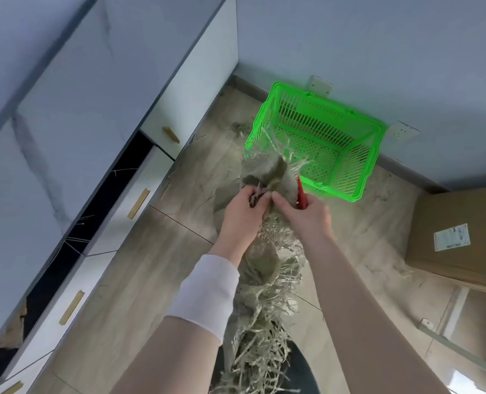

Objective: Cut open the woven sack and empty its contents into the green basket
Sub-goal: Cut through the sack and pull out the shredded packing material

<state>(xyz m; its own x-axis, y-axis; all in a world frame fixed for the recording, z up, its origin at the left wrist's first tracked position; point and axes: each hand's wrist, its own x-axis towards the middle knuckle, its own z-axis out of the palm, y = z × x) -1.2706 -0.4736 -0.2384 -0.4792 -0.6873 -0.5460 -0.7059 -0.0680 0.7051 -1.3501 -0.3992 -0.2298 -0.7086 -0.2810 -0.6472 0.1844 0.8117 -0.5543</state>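
Note:
A frayed grey-beige woven sack (267, 268) stretches from my lap toward the green basket (361, 163), its loose strands hanging along the cut edge. My left hand (243, 211) grips the sack's bunched fabric near its far end. Beside it, my right hand (305, 216) presses a thumb onto the sack and holds a red-handled cutting tool (301, 191), whose red tip points at the basket. The sack's far end reaches the basket's near rim. The basket's mesh floor shows through, and I see nothing inside it.
White drawers with gold handles (138, 203) run along the left. A cardboard box (458, 237) stands at the right against the wall. Wall sockets (405, 132) sit behind the basket. Loose fibres lie on the tiled floor (185, 243).

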